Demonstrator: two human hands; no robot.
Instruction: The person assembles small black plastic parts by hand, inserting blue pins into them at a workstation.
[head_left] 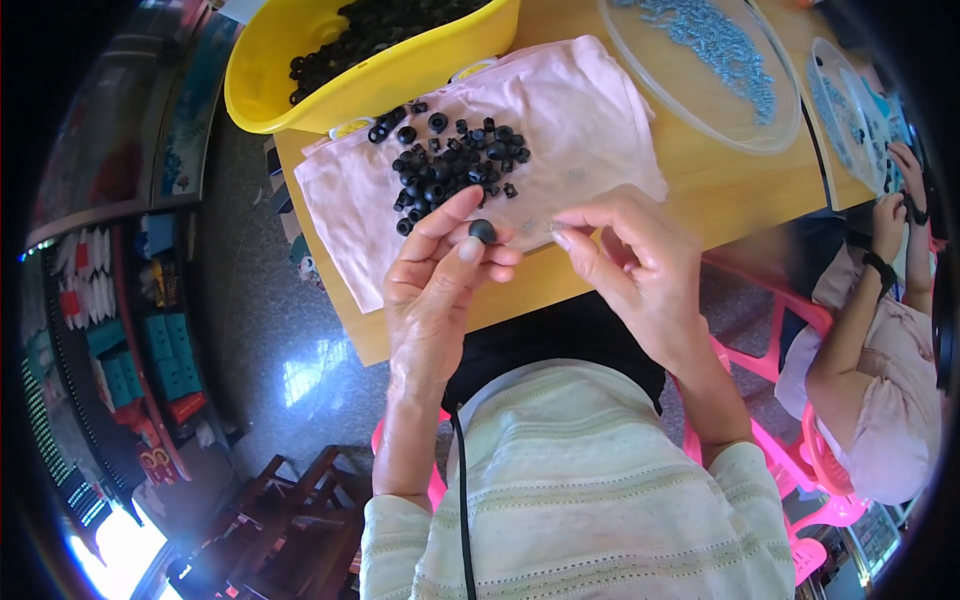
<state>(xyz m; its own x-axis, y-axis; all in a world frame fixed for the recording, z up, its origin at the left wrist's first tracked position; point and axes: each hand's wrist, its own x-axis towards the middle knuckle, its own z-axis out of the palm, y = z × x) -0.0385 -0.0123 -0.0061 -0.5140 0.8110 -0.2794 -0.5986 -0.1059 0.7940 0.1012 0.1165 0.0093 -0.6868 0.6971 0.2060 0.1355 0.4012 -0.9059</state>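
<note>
Thumb and fingers of my left hand point(440, 268) pinch a small round black cap-like piece point(482, 231) above the near edge of a pink cloth point(590, 110). Just to its right, my right hand point(640, 262) is closed, thumb and index finger drawn together at the tips. Something tiny and pale, perhaps a thin coil, shows by those fingertips, too small to name. Beyond my left hand lies a pile of black round pieces point(437, 172), mixed with smaller black parts, on the cloth.
A yellow tub point(400, 75) full of black pieces stands at the back left. On the wooden table point(765, 200), a clear round tray point(690, 125) holds small blue parts. At far right another person's hands point(890, 222) are by a second tray point(835, 130). Pink stools point(765, 350) stand below.
</note>
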